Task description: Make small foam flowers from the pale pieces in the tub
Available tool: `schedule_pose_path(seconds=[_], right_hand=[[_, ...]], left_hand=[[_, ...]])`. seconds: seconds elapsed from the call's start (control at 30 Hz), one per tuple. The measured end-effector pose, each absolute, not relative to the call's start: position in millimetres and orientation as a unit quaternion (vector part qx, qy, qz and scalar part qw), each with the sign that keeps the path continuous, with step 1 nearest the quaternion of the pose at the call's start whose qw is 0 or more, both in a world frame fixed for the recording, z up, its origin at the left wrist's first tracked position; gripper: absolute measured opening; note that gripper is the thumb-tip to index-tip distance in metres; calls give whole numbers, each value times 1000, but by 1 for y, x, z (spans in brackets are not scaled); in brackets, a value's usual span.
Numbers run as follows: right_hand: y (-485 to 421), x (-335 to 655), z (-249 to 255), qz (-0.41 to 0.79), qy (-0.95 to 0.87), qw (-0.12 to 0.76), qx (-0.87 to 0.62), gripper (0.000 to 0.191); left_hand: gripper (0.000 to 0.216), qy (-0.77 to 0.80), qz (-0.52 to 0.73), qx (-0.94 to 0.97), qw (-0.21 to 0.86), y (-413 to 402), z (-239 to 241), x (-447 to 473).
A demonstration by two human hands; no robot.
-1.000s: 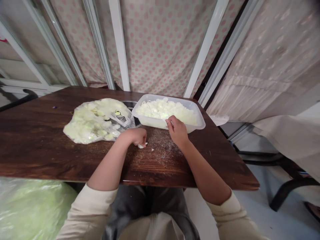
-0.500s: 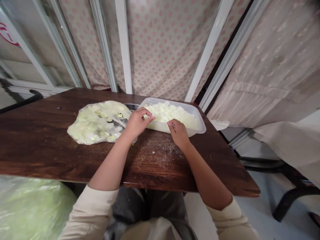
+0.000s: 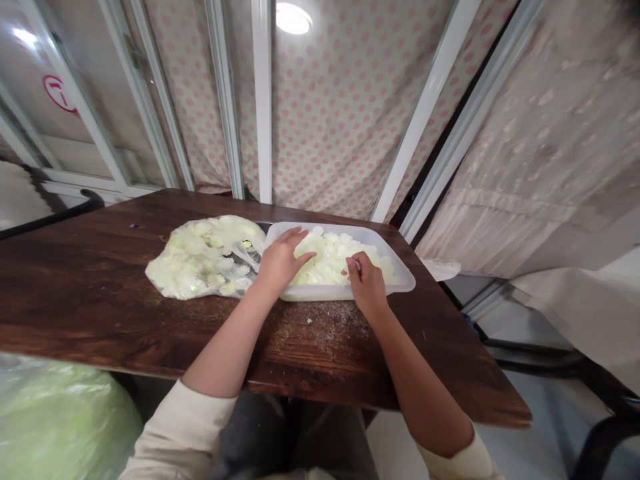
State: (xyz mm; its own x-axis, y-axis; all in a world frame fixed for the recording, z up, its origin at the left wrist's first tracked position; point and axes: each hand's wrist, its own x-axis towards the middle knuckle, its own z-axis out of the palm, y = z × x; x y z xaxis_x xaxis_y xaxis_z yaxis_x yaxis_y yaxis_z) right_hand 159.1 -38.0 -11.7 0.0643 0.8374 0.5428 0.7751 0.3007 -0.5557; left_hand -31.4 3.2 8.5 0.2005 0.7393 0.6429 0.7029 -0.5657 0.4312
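Resting open with fingers spread, the left hand (image 3: 283, 261) lies over the tray's near-left corner, its fingertips on the pale chopped pieces (image 3: 335, 263) heaped inside a clear plastic tray (image 3: 345, 293). Right hand (image 3: 367, 283) sits at the tray's near side, fingers curled narrow, tips down among the pieces; whether they pinch one cannot be told. Tray stands toward the far edge of a dark wood table (image 3: 100, 287). Just left of it, nearly touching, lies a flattened clear bag (image 3: 200, 260) coated with similar pale pieces. A metal rim (image 3: 263, 227) shows behind the bag and tray. Pale crumbs (image 3: 320, 330) are scattered on the wood in front of the tray. A large green-tinted bag (image 3: 60, 420) sits below the table's near edge, at left. A polka-dot curtain (image 3: 325, 120) hangs behind.
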Motion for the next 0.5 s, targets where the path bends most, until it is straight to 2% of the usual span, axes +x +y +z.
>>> schedule_pose_path(seconds=[0.13, 0.37, 0.5], right_hand=[[-37, 159, -12, -1, -704, 486, -518, 22], [-39, 156, -12, 35, -742, 429, -513, 28], [-39, 155, -14, 65, -740, 428, -515, 32]], left_hand=[[39, 437, 426, 791, 45, -7, 13, -25], [35, 339, 395, 835, 179, -24, 14, -8], [27, 336, 382, 833, 218, -26, 9, 0]])
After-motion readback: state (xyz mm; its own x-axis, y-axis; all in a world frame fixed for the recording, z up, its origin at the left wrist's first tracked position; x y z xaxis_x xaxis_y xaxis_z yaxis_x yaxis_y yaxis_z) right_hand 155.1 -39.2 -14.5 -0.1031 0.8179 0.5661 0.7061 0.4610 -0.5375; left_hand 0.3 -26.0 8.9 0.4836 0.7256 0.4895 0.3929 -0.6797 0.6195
